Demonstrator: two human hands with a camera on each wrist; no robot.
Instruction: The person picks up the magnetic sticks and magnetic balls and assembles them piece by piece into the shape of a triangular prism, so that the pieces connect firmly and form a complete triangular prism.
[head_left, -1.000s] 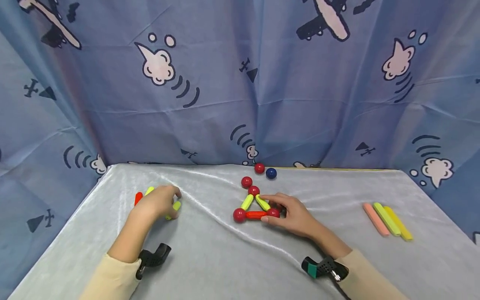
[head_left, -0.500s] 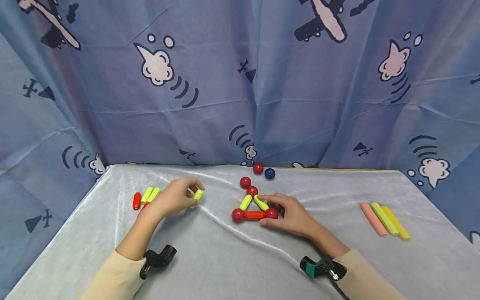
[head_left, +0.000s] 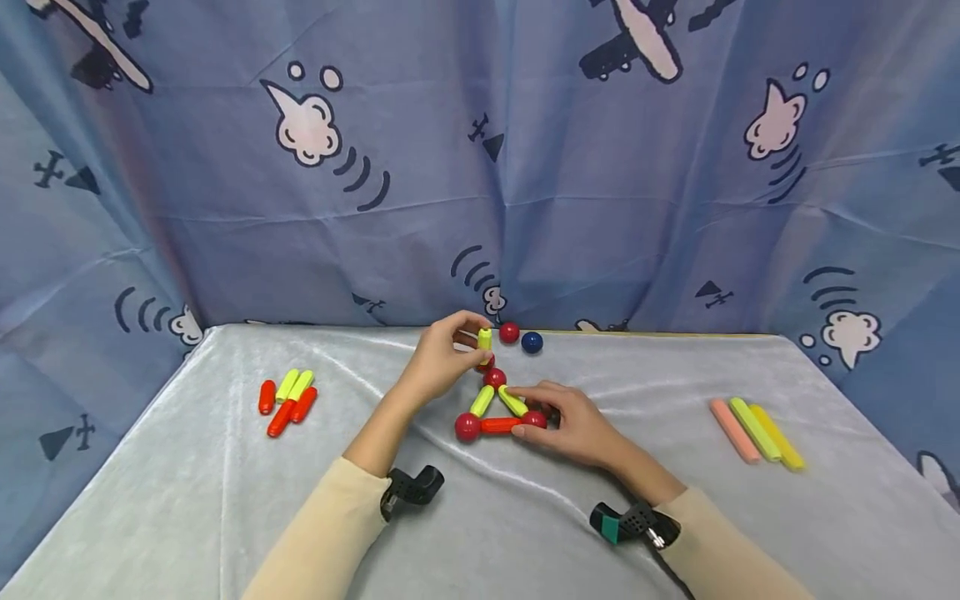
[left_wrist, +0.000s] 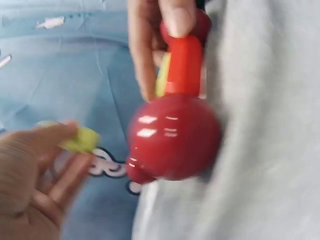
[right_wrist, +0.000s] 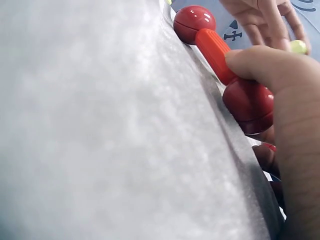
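A triangle of three red balls joined by two yellow-green rods and a red rod [head_left: 500,426] lies at mid-table. My right hand [head_left: 573,425] grips its right corner, with the thumb by the red rod [right_wrist: 215,54] and the fingers at the right yellow-green rod [head_left: 513,402]. Above and behind the top ball [head_left: 495,378], my left hand [head_left: 444,357] pinches a short yellow-green rod [head_left: 484,342] upright between thumb and fingers. The left wrist view shows the held rod [left_wrist: 82,140] beside the near corner ball [left_wrist: 174,136]. A loose red ball is partly hidden behind the left thumb.
At the back edge sit a red ball [head_left: 509,332] and a blue ball [head_left: 532,342]. Short yellow-green rods [head_left: 287,385] and red rods [head_left: 281,418] lie at the left. Long pink [head_left: 735,430], green [head_left: 755,428] and yellow [head_left: 777,437] rods lie at the right. A patterned curtain [head_left: 420,167] hangs behind.
My left hand has picked up a yellow-green rod from the left group and carried it right to above the triangle's top, turning it upright. My right hand keeps its hold on the corner.
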